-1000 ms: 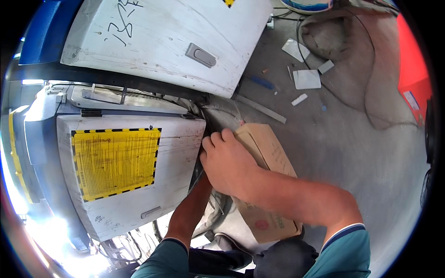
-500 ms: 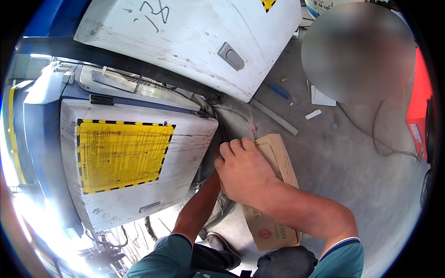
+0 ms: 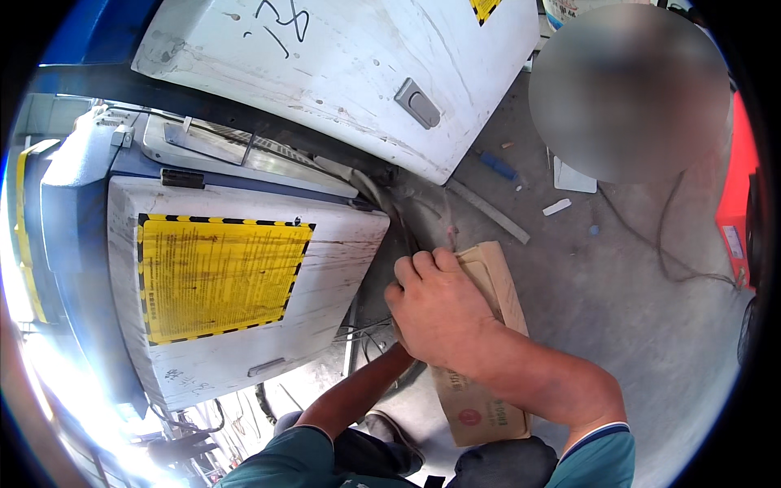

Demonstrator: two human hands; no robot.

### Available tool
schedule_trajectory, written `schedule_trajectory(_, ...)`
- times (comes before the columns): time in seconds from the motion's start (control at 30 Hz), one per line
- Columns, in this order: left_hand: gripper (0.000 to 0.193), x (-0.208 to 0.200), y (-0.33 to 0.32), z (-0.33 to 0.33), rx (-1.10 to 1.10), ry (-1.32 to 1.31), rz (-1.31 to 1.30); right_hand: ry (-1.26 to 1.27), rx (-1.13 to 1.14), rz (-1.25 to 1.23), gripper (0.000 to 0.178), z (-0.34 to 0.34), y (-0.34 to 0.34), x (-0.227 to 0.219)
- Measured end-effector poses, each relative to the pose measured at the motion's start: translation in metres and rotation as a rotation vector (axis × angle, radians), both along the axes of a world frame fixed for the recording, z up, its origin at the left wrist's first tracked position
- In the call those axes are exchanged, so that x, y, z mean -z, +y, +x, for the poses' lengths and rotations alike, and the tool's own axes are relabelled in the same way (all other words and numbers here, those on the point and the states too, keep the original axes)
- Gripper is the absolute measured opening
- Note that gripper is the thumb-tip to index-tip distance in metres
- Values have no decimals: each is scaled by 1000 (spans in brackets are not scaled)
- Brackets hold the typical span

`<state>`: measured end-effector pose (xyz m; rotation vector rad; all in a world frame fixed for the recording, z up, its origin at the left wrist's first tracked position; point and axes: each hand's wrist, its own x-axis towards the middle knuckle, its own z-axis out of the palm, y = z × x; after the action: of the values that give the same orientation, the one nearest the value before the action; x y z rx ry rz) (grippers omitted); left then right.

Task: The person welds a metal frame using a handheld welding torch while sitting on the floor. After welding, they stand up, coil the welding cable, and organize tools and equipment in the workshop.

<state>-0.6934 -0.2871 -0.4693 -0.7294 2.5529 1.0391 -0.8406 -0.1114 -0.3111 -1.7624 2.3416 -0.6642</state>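
A long brown cardboard box with printing on it lies slanted in front of me, its near end by my dark-trousered knee. My right hand reaches across the box to its far left side. Its fingers are curled and closed, back of the hand up; whatever they grip is hidden beneath them. My left forearm runs in from lower left to the same spot. The left hand itself is hidden behind the right hand, so its fingers do not show.
White cabinet doors and a door with a yellow label stand at the left. A grey bar, a blue object and a white piece lie on the concrete floor. A cable runs toward a red case.
My right hand has shifted slightly right and nearer, its fingers still curled. My left forearm has swung right and lies lower, more behind the right hand. The box has barely moved; the view shifted slightly.
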Motion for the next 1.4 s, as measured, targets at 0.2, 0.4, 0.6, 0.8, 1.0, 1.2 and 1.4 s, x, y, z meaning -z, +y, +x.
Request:
schedule_trajectory(0.2,62,-6,0,6,-5,-5,-16,-12,14,-79,21,-1,3,6)
schedule_trajectory(0.4,62,-19,0,13,-8,1,-25,-25,5,-75,20,-2,5,4)
schedule_trajectory(0.6,62,-48,-24,16,23,17,23,-57,21,-84,22,-1,1,9)
schedule_trajectory(0.8,91,-45,-37,-15,13,-162,197,-41,12,13,25,-4,-1,-2)
schedule_trajectory(1.0,99,44,-63,-19,-5,211,-90,35,2,78,26,12,-10,-15)
schedule_trajectory(1.2,96,-83,-28,-31,-186,99,131,54,80,145,30,10,-16,-12)
schedule_trajectory(1.4,99,-171,-38,7,-137,98,352,24,122,205,49,12,-21,-15)
